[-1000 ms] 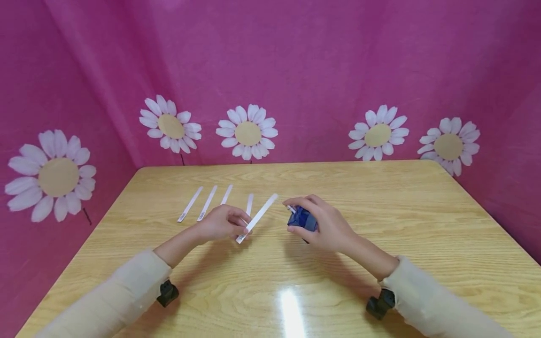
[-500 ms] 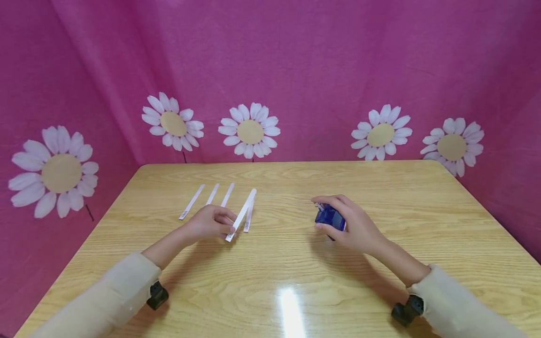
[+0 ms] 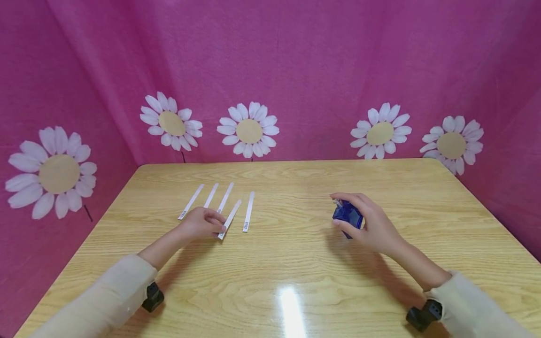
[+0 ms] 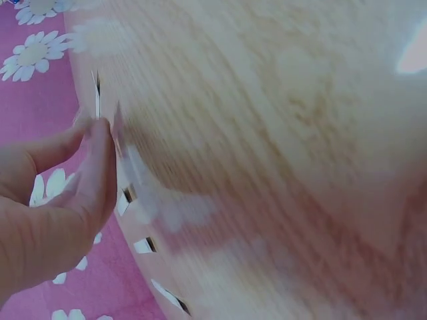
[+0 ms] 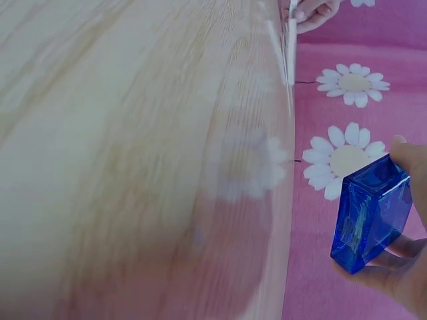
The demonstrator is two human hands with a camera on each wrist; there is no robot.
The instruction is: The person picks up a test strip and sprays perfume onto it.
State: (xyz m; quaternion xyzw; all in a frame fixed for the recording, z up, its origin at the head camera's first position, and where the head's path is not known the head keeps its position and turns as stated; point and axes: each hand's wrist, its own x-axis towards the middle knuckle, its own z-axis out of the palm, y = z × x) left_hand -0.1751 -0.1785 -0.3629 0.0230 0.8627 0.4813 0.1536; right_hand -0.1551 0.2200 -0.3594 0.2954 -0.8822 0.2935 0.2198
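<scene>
In the head view my left hand (image 3: 199, 224) pinches a white paper test strip (image 3: 231, 217) by its printed lower end, the far end slanting up to the right. The left wrist view has this strip (image 4: 98, 97) edge-on between thumb and fingers. A single strip (image 3: 249, 212) lies just to the right of it on the table. My right hand (image 3: 377, 231) grips a blue glass perfume bottle (image 3: 348, 215), index finger over the sprayer at its top. From the right wrist the bottle's (image 5: 370, 217) flat base and side show above the tabletop's level.
Three more strips, the leftmost strip (image 3: 191, 202) among them, lie side by side left of the held one, partly behind the left hand. The wooden table (image 3: 291, 263) ends at a pink curtain (image 3: 313, 70) printed with daisies.
My left hand has moved left and down with its strip, from over the right-hand strip toward the row. My right hand has carried the perfume bottle away to the right.
</scene>
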